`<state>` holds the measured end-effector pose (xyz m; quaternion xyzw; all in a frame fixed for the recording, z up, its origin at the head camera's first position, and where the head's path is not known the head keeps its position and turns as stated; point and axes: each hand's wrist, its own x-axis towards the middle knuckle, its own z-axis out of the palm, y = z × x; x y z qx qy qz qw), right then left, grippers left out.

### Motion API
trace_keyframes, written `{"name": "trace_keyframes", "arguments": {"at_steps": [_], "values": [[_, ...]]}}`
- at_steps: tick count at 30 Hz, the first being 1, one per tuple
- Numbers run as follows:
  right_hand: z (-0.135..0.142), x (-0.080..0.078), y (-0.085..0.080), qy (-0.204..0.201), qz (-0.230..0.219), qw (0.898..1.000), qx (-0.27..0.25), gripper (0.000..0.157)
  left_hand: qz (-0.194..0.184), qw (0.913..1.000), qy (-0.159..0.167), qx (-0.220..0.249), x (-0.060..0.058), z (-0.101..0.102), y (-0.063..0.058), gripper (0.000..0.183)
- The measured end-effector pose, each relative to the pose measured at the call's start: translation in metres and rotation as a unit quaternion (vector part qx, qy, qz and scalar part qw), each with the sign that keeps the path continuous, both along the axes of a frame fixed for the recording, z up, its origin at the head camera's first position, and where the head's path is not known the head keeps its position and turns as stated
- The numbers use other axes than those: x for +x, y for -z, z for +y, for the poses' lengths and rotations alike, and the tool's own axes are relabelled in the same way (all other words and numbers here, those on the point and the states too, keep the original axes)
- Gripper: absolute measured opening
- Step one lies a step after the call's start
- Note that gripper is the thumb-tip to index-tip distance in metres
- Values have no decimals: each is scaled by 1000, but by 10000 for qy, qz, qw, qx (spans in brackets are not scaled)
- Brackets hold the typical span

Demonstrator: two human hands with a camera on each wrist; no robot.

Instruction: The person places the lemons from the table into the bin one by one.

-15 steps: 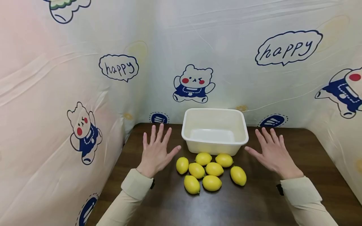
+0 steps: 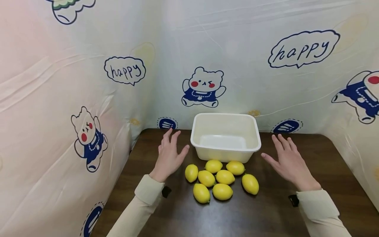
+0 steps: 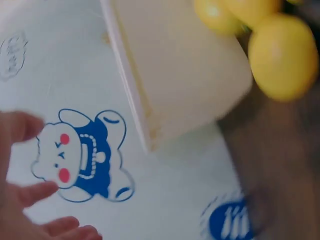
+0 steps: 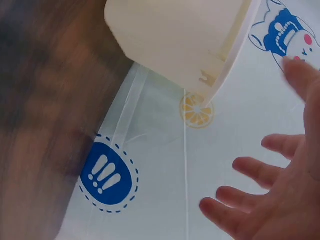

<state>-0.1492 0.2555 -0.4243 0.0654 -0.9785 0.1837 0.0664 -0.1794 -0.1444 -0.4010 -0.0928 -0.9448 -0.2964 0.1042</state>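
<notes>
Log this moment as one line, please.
left grip: open, empty | right grip: open, empty | lemons: eight, on table, near side of tub | tub: upright, empty

There are eight yellow lemons (image 2: 225, 177); one white tub (image 2: 222, 155); one left hand (image 2: 167, 160) and one right hand (image 2: 290, 165), so two altogether; two pale sleeves (image 2: 318, 204); two little black wrist things (image 2: 166, 191); one brown counter (image 2: 266, 217); three drawn bears (image 2: 200, 96) in blue clothes; two "happy" bubbles (image 2: 125, 70); and three blue badges (image 2: 287, 126).

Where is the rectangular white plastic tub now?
In the head view, the tub stands slightly right of centre, at the far edge of the dark wood-grain table, just beyond the yellow oval lemons, between the left hand and right hand.
</notes>
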Motion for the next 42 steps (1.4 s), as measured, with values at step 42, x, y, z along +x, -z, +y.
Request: {"name": "trace_keyframes", "arguments": {"at_steps": [42], "values": [[-55, 33, 89, 63, -1481, 9863, -723, 65, -2675, 8447, -857, 4557, -63, 30, 58, 57]]}}
